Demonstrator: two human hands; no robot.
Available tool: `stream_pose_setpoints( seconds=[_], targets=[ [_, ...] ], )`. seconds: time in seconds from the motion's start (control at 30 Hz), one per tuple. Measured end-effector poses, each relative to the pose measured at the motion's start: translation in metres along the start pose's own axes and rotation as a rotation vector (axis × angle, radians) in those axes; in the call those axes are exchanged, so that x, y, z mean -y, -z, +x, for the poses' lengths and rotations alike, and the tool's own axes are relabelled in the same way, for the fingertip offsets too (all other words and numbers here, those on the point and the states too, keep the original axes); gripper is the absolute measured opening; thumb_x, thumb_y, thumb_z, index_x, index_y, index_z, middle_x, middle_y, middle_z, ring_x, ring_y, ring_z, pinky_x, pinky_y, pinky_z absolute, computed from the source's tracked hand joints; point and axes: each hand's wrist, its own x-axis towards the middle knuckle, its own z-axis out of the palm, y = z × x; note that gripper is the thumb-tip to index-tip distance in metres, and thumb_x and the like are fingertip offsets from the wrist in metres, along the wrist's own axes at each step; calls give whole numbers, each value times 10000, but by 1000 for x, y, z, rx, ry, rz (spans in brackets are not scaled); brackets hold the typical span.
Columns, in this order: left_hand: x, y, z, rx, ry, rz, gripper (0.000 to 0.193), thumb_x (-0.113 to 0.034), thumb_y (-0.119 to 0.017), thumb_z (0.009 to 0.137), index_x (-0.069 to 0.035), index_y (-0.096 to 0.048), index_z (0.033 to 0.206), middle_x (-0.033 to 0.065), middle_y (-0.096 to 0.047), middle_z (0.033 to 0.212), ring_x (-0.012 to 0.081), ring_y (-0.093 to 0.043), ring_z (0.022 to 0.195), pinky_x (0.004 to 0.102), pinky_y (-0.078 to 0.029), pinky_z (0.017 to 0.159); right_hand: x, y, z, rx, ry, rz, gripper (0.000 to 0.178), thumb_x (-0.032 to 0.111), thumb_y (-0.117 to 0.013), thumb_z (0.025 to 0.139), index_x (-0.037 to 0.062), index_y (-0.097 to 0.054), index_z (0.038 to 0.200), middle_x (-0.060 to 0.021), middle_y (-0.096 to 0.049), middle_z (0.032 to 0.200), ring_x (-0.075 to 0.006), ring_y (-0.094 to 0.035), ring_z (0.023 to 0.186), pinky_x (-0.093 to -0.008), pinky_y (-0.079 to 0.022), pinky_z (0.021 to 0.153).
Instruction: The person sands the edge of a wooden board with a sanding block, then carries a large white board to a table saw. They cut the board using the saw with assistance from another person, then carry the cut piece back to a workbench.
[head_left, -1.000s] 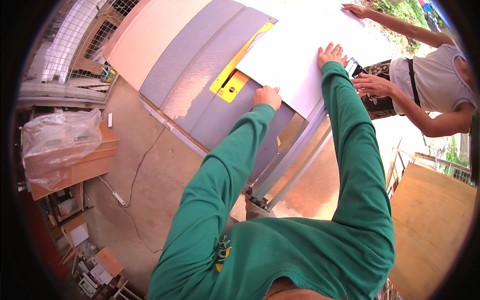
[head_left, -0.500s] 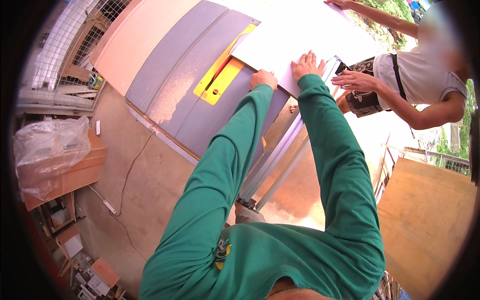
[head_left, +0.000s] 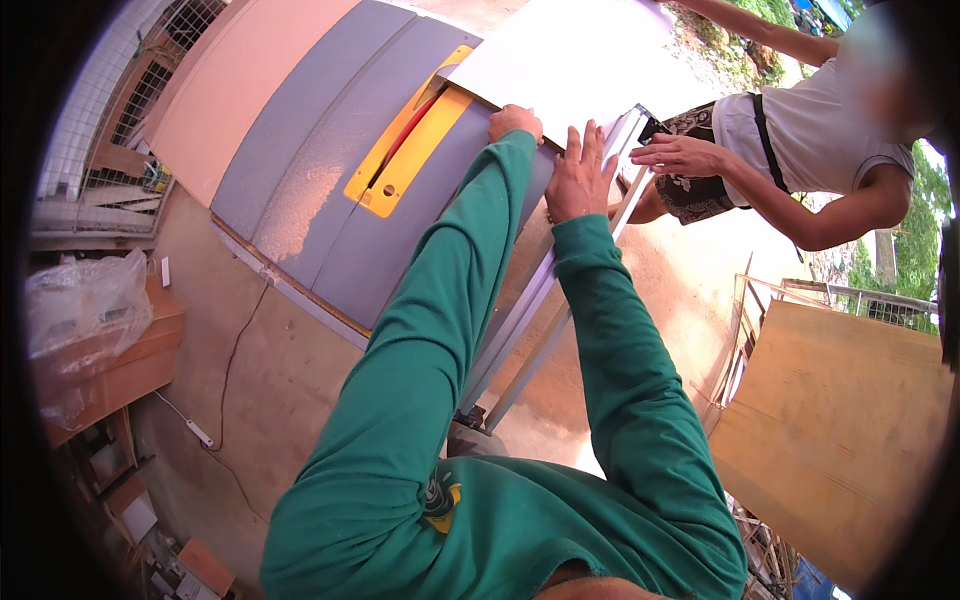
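A large white board (head_left: 570, 60) lies on the grey top of a table saw (head_left: 330, 150). Its near corner is beside the yellow throat plate (head_left: 378, 190), where a red strip shows along the blade slot. My left hand (head_left: 516, 122) is closed on the board's near edge, the fingers curled and partly hidden. My right hand (head_left: 582, 180) is open, its fingers stretched toward the near edge beside a metal rail (head_left: 540, 265). Only its fingertips reach the board; whether they press on it I cannot tell.
To the right a co-worker (head_left: 770, 140) stands by the board, one hand (head_left: 680, 155) near the rail's end, the other arm toward the far side. Sawdust (head_left: 300, 210) covers part of the saw top. A cable (head_left: 232, 360) crosses the floor; a plywood sheet (head_left: 830, 430) stands at right.
My right hand has drawn back from the board's top to its near edge. The board sits slightly farther from me relative to the throat plate. My whole view has shifted a little.
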Motion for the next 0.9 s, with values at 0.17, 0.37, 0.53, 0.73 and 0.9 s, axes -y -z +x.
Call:
stream_pose_setpoints(
  seconds=[0.17,0.37,0.53,0.73,0.9],
  targets=[
    [-33,-1,3,55,61,-144,359,-324,-557,974,4,-696,930,76,-722,709,147,-706,590,249,-583,586,0,0,3,0,-8,-18,638,-7,-507,797,28,-365,1418,-220,-250,1539,-328,-174,1468,-571,-136,1164],
    [-37,15,-17,178,-33,-302,363,-316,-610,947,39,-675,908,108,-705,694,151,-677,552,274,-573,523,-2,4,3,-37,-65,52,708,-74,-516,758,40,-342,1435,-214,-251,1534,-336,-196,1458,-516,-160,1174],
    [61,76,-116,329,-285,-544,406,-381,-603,950,18,-607,873,97,-657,739,132,-611,579,267,-512,516,-2,-2,4,-50,-55,12,716,-77,-531,735,22,-353,1422,-214,-305,1501,-355,-245,1436,-509,-202,1163],
    [322,253,-255,659,-116,-758,387,-418,-581,961,-32,-601,954,30,-654,793,62,-576,566,214,-463,504,-10,-8,3,-144,47,2,576,-41,-547,787,-21,-440,1353,-230,-385,1421,-423,-410,1286,-467,-343,1083],
    [502,308,-197,-87,252,-962,314,-387,-564,968,-78,-621,954,20,-650,797,66,-585,623,237,-457,507,-4,-8,-8,-102,-97,-89,613,96,-594,856,-77,-352,1392,-243,-348,1459,-367,-319,1382,-446,-289,1135]
  ],
)
